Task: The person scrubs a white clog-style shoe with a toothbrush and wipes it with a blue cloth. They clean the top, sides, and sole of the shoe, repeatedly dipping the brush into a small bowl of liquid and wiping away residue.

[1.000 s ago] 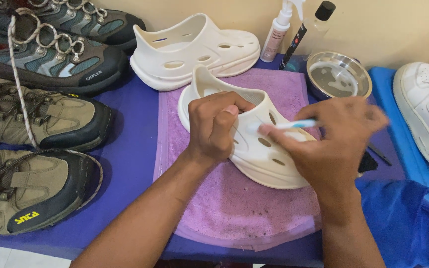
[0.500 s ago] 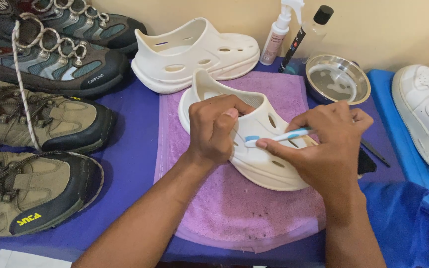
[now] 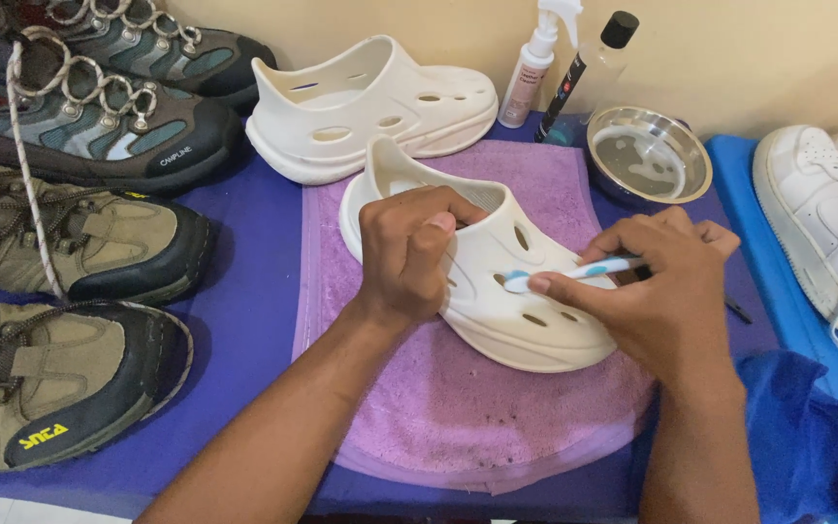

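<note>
Purple-blue sheeting (image 3: 254,320) covered the work surface, with a mauve towel (image 3: 497,427) spread across its middle and a plain cream wall behind. Nearest the viewer, both forearms reached in over the towel's front edge. The left hand (image 3: 409,254) was closed over the collar of a white perforated clog (image 3: 497,281), thumb on the outside and fingers curled onto the rim, pinning the shoe to the towel. Just to the right of it, the right hand (image 3: 661,301) was closed in a pinch around a blue and white toothbrush (image 3: 574,272), whose head lay against the clog's upper beside one of the oval holes. The clog rested on its sole on the towel, heel away from the viewer and toe pointing toward the right hand. Below and to the right of the right hand lay a crumpled blue cloth (image 3: 807,437). Left of the left hand, well apart from it, two olive hiking boots (image 3: 70,320) lay on the sheeting. Beyond the hands, a second white clog (image 3: 370,107) stood just past the towel's far edge. Beyond the right hand sat a shallow metal bowl (image 3: 648,155), holding what appeared to be a little liquid. A white spray bottle (image 3: 535,68) and a clear bottle with a black cap (image 3: 589,73) stood against the wall beside it. Two grey and teal boots (image 3: 99,107) occupied the far left, and a white sneaker (image 3: 821,223) lay far right.
</note>
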